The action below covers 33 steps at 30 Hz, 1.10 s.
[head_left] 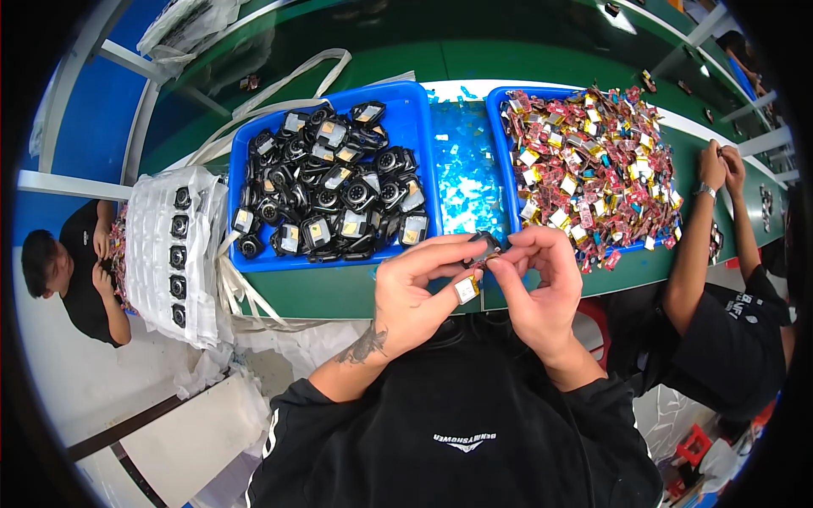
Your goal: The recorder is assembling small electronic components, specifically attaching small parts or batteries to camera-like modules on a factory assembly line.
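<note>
In front of my chest, my left hand (412, 292) is closed around a black watch case (486, 244), mostly hidden by fingers. A small white and yellow battery (466, 289) hangs below, beside my left thumb. Close against the case, my right hand (546, 284) pinches what looks like a small reddish circuit board (480, 263); its edge shows between the thumbs. Beyond my left hand stands a blue bin (430, 169) heaped with black watch cases (329, 182). Past my right hand another blue bin (500, 152) holds many reddish boards with batteries (584, 169).
Between the bins lies a strip of blue film pieces (466, 169) on the green bench (296, 292). White padded trays (161, 254) with several watches stand at left. Co-workers' hands (716, 169) show at right, another person (85, 262) at far left.
</note>
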Each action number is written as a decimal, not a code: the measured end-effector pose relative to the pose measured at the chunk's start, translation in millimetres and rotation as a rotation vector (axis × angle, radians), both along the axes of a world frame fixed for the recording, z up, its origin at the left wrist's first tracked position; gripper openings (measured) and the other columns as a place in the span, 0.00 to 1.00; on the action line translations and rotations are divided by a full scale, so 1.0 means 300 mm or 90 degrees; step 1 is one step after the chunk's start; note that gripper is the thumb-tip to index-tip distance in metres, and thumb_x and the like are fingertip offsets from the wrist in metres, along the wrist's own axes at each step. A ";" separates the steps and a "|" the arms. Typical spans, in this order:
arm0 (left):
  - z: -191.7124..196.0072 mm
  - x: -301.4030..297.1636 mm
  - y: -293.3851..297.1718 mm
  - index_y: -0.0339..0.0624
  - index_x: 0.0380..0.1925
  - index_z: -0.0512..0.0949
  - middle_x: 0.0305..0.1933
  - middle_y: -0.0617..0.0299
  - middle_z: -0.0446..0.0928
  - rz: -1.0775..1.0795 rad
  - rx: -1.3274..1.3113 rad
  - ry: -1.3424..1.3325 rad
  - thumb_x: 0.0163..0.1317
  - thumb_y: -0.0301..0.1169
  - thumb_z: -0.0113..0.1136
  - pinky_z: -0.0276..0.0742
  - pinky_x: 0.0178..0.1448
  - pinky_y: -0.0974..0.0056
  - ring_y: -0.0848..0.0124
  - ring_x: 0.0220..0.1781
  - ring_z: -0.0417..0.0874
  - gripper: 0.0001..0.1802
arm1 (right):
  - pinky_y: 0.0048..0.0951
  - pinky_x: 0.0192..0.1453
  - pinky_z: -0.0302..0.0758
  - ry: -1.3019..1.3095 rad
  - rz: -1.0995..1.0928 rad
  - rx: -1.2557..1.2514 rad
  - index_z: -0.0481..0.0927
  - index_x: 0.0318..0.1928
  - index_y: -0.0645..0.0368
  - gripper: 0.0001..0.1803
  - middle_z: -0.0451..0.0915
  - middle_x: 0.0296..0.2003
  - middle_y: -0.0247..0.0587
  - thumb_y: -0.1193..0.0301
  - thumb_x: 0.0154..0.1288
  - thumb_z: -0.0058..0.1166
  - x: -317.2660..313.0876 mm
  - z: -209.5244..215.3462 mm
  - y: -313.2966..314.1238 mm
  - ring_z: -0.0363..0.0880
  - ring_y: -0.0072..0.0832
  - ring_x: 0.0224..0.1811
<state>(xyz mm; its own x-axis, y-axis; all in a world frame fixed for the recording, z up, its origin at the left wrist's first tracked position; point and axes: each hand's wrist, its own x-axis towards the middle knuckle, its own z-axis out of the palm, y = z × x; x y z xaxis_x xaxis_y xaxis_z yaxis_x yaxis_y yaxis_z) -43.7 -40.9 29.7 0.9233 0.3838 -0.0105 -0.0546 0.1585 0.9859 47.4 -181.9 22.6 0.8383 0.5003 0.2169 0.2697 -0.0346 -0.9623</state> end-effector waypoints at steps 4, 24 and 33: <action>-0.012 -0.007 0.002 0.27 0.46 0.79 0.53 0.44 0.76 0.029 -0.016 -0.034 0.53 0.12 0.64 0.82 0.57 0.62 0.61 0.52 0.82 0.18 | 0.18 0.36 0.72 -0.001 0.009 -0.010 0.73 0.48 0.64 0.19 0.76 0.34 0.34 0.84 0.56 0.62 -0.001 0.020 0.019 0.74 0.16 0.33; 0.020 0.003 0.367 0.36 0.39 0.82 0.43 0.53 0.81 0.147 0.851 0.135 0.59 0.31 0.62 0.75 0.52 0.55 0.54 0.46 0.79 0.11 | 0.40 0.54 0.79 -0.141 -0.005 -0.643 0.83 0.44 0.62 0.28 0.81 0.47 0.56 0.64 0.40 0.77 1.036 -0.095 0.522 0.80 0.47 0.52; -0.006 -0.024 0.316 0.31 0.43 0.78 0.40 0.49 0.82 0.201 -0.329 -0.144 0.73 0.35 0.48 0.88 0.40 0.59 0.56 0.42 0.86 0.16 | 0.35 0.34 0.75 -0.346 0.205 -0.411 0.81 0.33 0.62 0.06 0.81 0.25 0.45 0.72 0.58 0.57 0.686 0.384 0.073 0.81 0.37 0.29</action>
<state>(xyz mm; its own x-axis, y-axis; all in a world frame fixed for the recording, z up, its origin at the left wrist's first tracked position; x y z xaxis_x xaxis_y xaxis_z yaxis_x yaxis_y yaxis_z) -50.8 54.0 27.8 0.7674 0.6355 -0.0848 -0.3746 0.5518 0.7451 253.3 -159.9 137.7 0.5006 0.8546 0.1380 0.7720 -0.3685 -0.5179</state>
